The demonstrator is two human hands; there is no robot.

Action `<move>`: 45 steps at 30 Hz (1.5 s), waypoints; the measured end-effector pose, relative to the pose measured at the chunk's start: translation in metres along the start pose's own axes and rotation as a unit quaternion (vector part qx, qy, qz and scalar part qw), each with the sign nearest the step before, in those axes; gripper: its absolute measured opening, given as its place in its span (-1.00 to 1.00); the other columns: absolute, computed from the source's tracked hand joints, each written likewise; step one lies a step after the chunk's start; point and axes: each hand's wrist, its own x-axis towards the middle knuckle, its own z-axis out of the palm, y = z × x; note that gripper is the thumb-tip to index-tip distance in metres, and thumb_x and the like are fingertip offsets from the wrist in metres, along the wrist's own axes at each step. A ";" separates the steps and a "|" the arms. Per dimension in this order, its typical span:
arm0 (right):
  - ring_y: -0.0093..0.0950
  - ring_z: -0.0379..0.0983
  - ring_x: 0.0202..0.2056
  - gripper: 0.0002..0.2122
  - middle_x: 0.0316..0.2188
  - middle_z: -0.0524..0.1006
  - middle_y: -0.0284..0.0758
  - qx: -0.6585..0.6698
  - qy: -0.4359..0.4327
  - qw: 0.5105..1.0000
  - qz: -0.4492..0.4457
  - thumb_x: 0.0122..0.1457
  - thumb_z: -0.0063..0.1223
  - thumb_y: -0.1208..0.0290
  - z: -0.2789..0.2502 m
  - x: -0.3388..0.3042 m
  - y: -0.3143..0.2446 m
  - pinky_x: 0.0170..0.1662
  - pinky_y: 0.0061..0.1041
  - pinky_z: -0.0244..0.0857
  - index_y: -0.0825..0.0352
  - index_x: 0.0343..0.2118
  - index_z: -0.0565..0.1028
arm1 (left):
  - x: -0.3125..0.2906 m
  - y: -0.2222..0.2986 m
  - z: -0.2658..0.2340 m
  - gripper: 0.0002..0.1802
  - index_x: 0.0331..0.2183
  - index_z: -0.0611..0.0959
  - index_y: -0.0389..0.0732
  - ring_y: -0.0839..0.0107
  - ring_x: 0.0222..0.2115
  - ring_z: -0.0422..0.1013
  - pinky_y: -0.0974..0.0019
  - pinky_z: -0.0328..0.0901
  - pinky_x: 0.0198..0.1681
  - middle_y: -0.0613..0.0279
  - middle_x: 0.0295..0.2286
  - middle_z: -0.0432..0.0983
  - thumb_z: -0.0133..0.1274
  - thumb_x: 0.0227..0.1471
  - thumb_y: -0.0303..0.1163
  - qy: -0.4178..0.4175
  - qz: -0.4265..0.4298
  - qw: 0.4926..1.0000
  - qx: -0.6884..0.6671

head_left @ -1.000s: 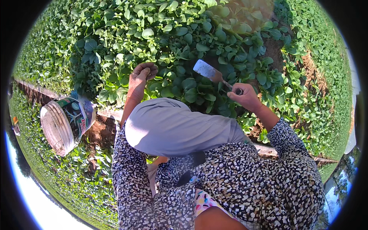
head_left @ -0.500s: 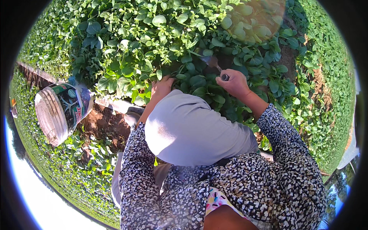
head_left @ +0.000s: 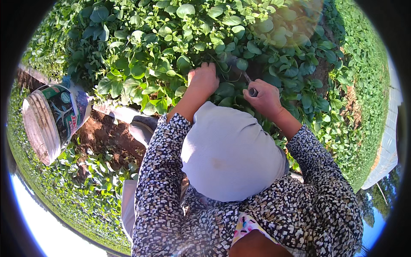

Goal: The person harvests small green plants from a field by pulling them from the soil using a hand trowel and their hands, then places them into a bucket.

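Note:
My right hand [head_left: 264, 97] is wrapped around the dark round-ended handle of a hand trowel [head_left: 247, 77]. Its metal shaft points up and left into the leaves, and foliage and shade partly cover the blade. My left hand [head_left: 204, 79] is a short way left of the trowel, with curled fingers low among the leafy green plants [head_left: 183, 63]. Thin stems show beside those fingertips, but what they pinch, if anything, is hidden. Between my forearms rises a knee in light grey trousers [head_left: 231, 150].
A bucket [head_left: 64, 113] with a dark green label stands at the left beside a pale bed edging [head_left: 113, 110]. Bare brown soil [head_left: 109, 137] lies below it, near my shoe [head_left: 141, 132]. More plant rows spread left and right, with pale sheeting [head_left: 387, 145] at far right.
My left hand has moved right and up from beside the knee, its fingers now curled near the trowel. The right hand keeps its hold on the trowel, and the view has shifted slightly.

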 end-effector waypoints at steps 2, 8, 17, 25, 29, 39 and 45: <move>-0.28 0.38 -0.56 -0.81 -0.62 0.41 -0.35 -0.004 0.010 1.000 -0.004 -0.05 0.14 0.28 0.001 0.008 -0.005 -0.47 -0.37 0.24 0.25 -0.64 0.45 | -0.015 -0.001 0.019 -0.38 0.01 0.37 -0.24 0.10 -0.17 0.44 0.02 0.32 -0.14 0.05 -0.16 0.42 0.07 -0.08 -0.19 0.034 0.014 0.999 0.002; -0.28 0.36 -0.57 -0.79 -0.65 0.41 -0.34 -0.004 -0.011 1.000 -0.008 -0.04 0.14 0.26 0.010 0.010 0.001 -0.48 -0.38 0.22 0.26 -0.65 0.45 | -0.030 0.011 0.038 -0.32 0.07 0.32 -0.26 0.06 -0.12 0.39 -0.01 0.23 -0.01 0.01 -0.08 0.36 0.06 -0.11 -0.27 0.037 -0.012 0.998 -0.046; -0.62 0.13 -0.64 -0.70 -0.75 0.24 -0.38 0.278 -0.051 0.943 0.173 -0.01 0.17 0.22 0.015 0.024 0.008 -0.51 -0.51 0.14 0.38 -0.63 0.41 | -0.038 0.012 0.053 -0.37 0.07 0.33 -0.22 0.05 -0.08 0.36 -0.08 0.17 0.04 0.05 -0.06 0.37 0.01 -0.06 -0.24 0.071 -0.008 0.992 -0.107; -0.43 0.18 -0.64 -0.71 -0.74 0.30 -0.33 0.113 -0.148 0.978 0.097 -0.02 0.13 0.20 -0.003 0.047 -0.020 -0.48 -0.44 0.18 0.36 -0.61 0.44 | -0.042 0.015 0.051 -0.48 0.00 0.41 -0.15 0.11 -0.03 0.33 -0.15 0.12 0.04 0.10 -0.07 0.39 -0.01 -0.04 -0.22 0.002 -0.020 0.993 -0.115; -0.23 0.28 -0.60 -0.71 -0.69 0.40 -0.26 0.042 -0.158 0.979 0.121 -0.01 0.09 0.16 -0.009 0.041 -0.025 -0.43 -0.36 0.24 0.32 -0.60 0.48 | -0.046 0.014 0.054 -0.56 -0.08 0.47 -0.15 0.14 -0.05 0.34 -0.03 0.16 0.04 0.13 -0.10 0.41 0.02 -0.04 -0.26 0.143 -0.036 0.967 -0.209; -0.16 0.43 -0.47 -0.76 -0.60 0.50 -0.24 0.052 -0.087 0.993 0.054 -0.01 0.09 0.17 0.037 0.044 -0.005 -0.35 -0.28 0.32 0.24 -0.60 0.52 | 0.014 -0.017 0.008 -0.34 0.03 0.30 -0.40 -0.18 -0.12 0.38 0.09 0.28 -0.02 -0.36 -0.19 0.43 0.01 -0.10 -0.26 0.180 -0.381 0.766 -0.486; -0.15 0.43 -0.46 -0.77 -0.60 0.50 -0.23 -0.021 -0.145 0.988 0.041 -0.03 0.09 0.18 0.003 0.031 -0.011 -0.34 -0.28 0.32 0.26 -0.59 0.51 | 0.009 -0.024 0.012 -0.42 -0.13 0.51 -0.40 -0.08 -0.13 0.42 0.09 0.31 -0.05 -0.24 -0.19 0.48 0.12 -0.19 -0.23 0.117 -0.237 0.925 -0.271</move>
